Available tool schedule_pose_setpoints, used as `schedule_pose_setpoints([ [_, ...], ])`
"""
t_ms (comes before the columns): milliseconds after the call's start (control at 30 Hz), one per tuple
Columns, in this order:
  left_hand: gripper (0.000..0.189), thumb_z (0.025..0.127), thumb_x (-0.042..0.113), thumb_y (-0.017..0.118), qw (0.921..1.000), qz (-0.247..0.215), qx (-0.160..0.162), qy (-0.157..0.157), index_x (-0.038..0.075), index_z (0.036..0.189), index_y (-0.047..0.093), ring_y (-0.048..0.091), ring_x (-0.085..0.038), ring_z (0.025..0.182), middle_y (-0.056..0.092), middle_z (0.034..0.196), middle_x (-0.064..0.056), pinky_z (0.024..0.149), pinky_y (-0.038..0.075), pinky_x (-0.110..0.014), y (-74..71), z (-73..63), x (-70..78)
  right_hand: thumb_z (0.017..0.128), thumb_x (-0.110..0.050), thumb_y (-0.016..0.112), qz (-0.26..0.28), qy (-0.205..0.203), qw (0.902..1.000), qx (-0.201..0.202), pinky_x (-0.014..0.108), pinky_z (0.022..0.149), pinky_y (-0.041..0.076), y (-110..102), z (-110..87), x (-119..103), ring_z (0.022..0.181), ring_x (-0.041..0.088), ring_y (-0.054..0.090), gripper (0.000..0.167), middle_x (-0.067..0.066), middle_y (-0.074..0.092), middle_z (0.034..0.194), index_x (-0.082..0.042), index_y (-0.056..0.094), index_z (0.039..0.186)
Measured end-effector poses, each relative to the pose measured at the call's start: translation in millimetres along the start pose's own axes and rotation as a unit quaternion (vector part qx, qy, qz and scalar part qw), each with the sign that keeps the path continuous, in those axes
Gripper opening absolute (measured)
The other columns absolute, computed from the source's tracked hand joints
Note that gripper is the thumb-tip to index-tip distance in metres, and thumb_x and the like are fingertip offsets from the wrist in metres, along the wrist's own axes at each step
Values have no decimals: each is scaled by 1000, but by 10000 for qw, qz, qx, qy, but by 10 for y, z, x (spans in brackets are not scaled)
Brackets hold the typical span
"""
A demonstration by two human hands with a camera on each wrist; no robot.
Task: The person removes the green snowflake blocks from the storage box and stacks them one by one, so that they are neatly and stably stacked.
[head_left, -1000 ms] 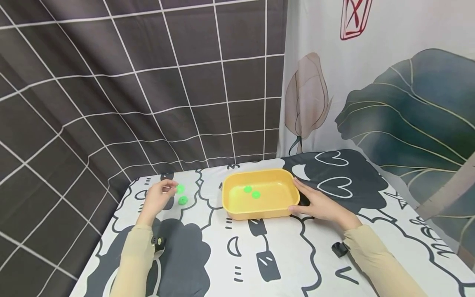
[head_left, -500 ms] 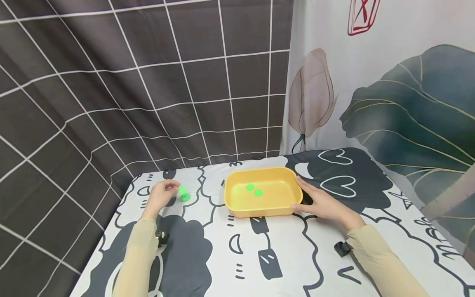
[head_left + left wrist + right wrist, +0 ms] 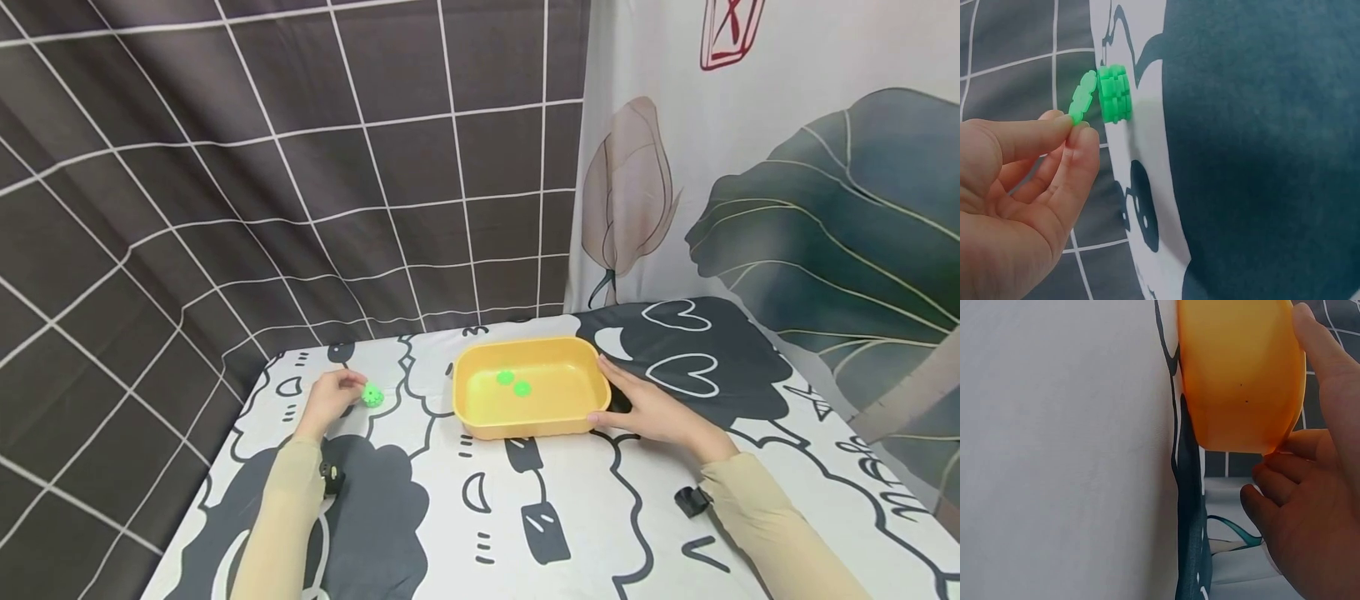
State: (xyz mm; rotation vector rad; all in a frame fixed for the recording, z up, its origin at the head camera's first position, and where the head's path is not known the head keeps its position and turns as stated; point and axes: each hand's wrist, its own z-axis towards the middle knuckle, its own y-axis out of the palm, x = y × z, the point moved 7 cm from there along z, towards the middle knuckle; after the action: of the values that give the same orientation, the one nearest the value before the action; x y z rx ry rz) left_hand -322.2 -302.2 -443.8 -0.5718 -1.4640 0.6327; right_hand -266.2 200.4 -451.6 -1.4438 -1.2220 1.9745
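My left hand (image 3: 330, 398) pinches a thin green notched plastic disc (image 3: 1083, 97) between thumb and fingertips. Close beside that disc is a short stack of similar green discs (image 3: 1115, 94) on the printed cloth; from the head view the held disc (image 3: 372, 394) overlaps it. A yellow plastic tub (image 3: 480, 432) sits near the middle, with two green discs (image 3: 522, 388) lying flat on its floor. At the tub's right end my right hand (image 3: 648, 412) holds the wall, its thumb at one side of the corner and its fingers round the other.
A black-and-white cartoon cloth (image 3: 450, 533) covers the table. Dark grid-patterned curtain (image 3: 375, 167) hangs behind and to the left, and a white curtain with leaf prints (image 3: 637, 67) is behind on the right. Small black devices sit at both wrists.
My left hand has brought its green disc down and slightly right until it overlaps the stack. The right hand stays on the tub, and the head view has shifted a little.
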Motion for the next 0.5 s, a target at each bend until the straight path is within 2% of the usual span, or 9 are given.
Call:
schedule_pose_setpoints([
  [100,19,92,1,60,10000,-78,39,44,-7,106,68,69,-28,87,70,97,-19,77,59,-36,6,3,-5,85,-63,70,0,0,10000,-11,61,114,28,5,6,-2,146,46,27,108,23,22,163,-4,19,160],
  [233,18,91,1,60,9999,-70,43,-68,-7,105,68,69,-24,82,70,94,-18,74,59,-34,28,-1,-54,84,-64,70,37,28,10000,-56,62,114,28,22,8,-4,146,46,27,110,23,21,163,-4,18,160],
  [333,19,92,2,60,9998,-21,-2,-193,-7,107,67,69,-27,85,70,97,-18,77,59,-36,48,1,-73,84,-65,70,62,68,9999,-64,62,114,27,27,4,4,146,47,26,110,23,20,163,-4,18,160],
  [500,18,93,1,62,9999,-15,-15,-171,-8,108,66,69,-30,90,69,100,-20,78,59,-37,61,28,-51,85,-64,70,40,94,9999,-20,63,114,26,16,2,14,146,47,25,110,23,20,164,-5,17,160],
])
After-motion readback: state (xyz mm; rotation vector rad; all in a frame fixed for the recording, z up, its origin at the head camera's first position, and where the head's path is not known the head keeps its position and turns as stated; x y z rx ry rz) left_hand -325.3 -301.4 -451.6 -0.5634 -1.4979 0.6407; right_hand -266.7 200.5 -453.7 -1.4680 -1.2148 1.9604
